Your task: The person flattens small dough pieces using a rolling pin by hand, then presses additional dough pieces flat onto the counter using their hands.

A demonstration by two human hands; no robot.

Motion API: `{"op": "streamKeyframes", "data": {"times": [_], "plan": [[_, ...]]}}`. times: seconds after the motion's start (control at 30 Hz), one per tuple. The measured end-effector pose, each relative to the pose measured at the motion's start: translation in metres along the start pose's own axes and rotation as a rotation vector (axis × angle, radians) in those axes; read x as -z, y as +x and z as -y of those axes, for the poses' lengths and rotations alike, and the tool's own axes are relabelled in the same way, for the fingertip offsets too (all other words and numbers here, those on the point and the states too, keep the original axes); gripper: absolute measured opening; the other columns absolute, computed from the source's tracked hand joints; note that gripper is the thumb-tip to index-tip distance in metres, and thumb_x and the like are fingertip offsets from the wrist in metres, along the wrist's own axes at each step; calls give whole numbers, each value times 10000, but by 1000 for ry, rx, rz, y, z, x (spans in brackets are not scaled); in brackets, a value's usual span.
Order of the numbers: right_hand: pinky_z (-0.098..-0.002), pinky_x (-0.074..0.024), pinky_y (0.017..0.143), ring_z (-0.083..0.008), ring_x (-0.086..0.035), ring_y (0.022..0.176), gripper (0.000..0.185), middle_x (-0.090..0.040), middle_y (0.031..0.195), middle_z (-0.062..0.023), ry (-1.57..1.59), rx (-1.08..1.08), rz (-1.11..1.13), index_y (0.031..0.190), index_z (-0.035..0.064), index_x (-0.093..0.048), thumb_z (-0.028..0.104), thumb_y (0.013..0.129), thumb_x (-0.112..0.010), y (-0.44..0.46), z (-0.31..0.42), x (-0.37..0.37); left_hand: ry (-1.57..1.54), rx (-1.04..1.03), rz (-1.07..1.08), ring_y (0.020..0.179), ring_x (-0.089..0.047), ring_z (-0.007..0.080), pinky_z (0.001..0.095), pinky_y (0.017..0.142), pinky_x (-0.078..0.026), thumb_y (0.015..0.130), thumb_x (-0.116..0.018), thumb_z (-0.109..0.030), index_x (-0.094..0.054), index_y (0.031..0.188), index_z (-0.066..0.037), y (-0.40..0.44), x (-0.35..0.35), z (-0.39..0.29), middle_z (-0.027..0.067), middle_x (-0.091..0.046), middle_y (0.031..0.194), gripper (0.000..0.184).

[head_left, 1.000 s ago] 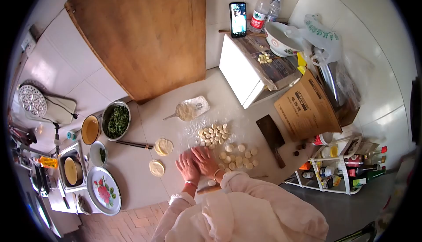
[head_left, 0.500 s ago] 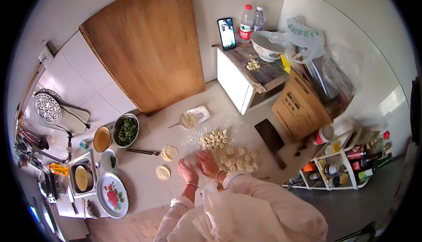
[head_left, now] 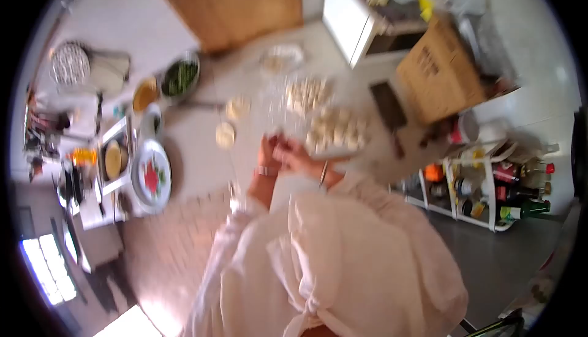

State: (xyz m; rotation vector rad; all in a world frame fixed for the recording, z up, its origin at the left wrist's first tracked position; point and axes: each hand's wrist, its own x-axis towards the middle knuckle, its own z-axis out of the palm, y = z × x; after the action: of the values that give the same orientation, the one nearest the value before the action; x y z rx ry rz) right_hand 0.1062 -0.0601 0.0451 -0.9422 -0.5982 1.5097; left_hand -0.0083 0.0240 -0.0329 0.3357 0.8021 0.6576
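Note:
My left hand (head_left: 269, 152) and my right hand (head_left: 293, 155) are close together at the counter's near edge, their fingers meeting. Motion blur hides whether anything is between them. Just beyond them on the right lie several flattened dough pieces (head_left: 337, 130), with a pile of small dough lumps (head_left: 306, 95) behind. To the left are a round wrapper (head_left: 225, 135) and a stack of wrappers (head_left: 237, 108). A rolling pin (head_left: 340, 159), partly covered by my right hand, seems to lie along the counter's edge.
On the left stand a bowl of chopped greens (head_left: 180, 78), a flowered tray (head_left: 165, 197) and a sink (head_left: 125, 177). A cleaver (head_left: 388, 105), a cardboard box (head_left: 438, 70) and a bottle rack (head_left: 456, 196) are on the right. A scoop (head_left: 283, 58) lies at the back.
The camera view has tilted downward and blurred. My hands, lower and apart half a second ago over the counter, have come together closer to my body.

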Motion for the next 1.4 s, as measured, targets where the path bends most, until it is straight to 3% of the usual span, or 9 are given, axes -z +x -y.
{"op": "streamKeyframes", "data": {"times": [0.1,0.33,0.43,0.47,0.63,0.9,1.07,1.37,1.4], "plan": [[-228,-403,445,-61,-526,535,253,-593,692,-1,-187,-48,-336,914,35,-614,258,856,-719,-15,16,41,-81,14,-145,961,-647,235,396,821,-518,986,-448,-355,-635,1074,-27,-16,-8,-1,103,-686,995,388],[-245,-387,426,-82,-510,479,281,-590,670,-5,-194,-123,-648,888,23,-611,293,888,-689,-34,58,169,968,-216,-368,960,-648,252,378,821,-523,884,-561,-42,-579,1141,-5,-36,-13,0,124,-668,1072,260],[-318,-482,536,-169,-593,589,257,-626,757,-57,-596,108,-813,903,7,-612,256,892,-675,-27,62,188,1680,-859,-220,1153,-545,315,434,970,-455,887,-624,-67,-549,1227,-5,-24,-34,5,153,-573,1282,354],[-409,-513,774,-282,-635,873,244,-648,970,-134,-1192,326,-830,1018,-3,-601,192,881,-657,-32,47,204,1716,-677,-104,1338,-381,354,459,1110,-336,855,-670,-99,-486,1349,-44,-18,-34,4,146,-439,1446,530],[-494,-373,1045,-371,-441,1282,484,-464,1389,-189,-1628,345,-430,1303,20,-501,177,870,-650,-110,14,145,1982,-573,390,1481,-160,339,488,1186,-224,896,-641,-250,-350,1494,-138,-19,-38,26,138,-244,1582,674],[-535,-254,1140,-326,-325,1397,598,-329,1527,-161,-1789,229,-403,1408,58,-438,205,874,-664,-88,6,142,2255,-531,500,1498,-101,350,591,1176,-128,930,-585,-378,-273,1539,-219,8,-88,35,96,-105,1633,703],[-572,-241,1135,-324,-350,1380,603,-355,1510,-137,-1784,308,-319,1399,78,-442,170,848,-668,-66,23,168,2192,-681,435,1489,-126,371,551,1183,-171,940,-577,-243,-310,1521,-204,28,-78,32,104,-118,1626,641],[-561,-272,1108,-279,-416,1327,519,-493,1342,-110,-1759,329,-78,1286,103,-523,211,817,-717,-78,13,125,1972,-706,566,1442,-292,311,454,1185,-248,864,-660,-114,-522,1373,-133,-11,-36,-5,137,-352,1528,528],[-558,-277,1106,-277,-419,1322,502,-497,1336,-106,-1740,320,-86,1271,103,-530,222,820,-716,-77,14,126,1830,-797,510,1372,-399,318,446,1129,-352,858,-655,-81,-599,1283,-105,-3,-41,-17,132,-470,1436,430]]}}
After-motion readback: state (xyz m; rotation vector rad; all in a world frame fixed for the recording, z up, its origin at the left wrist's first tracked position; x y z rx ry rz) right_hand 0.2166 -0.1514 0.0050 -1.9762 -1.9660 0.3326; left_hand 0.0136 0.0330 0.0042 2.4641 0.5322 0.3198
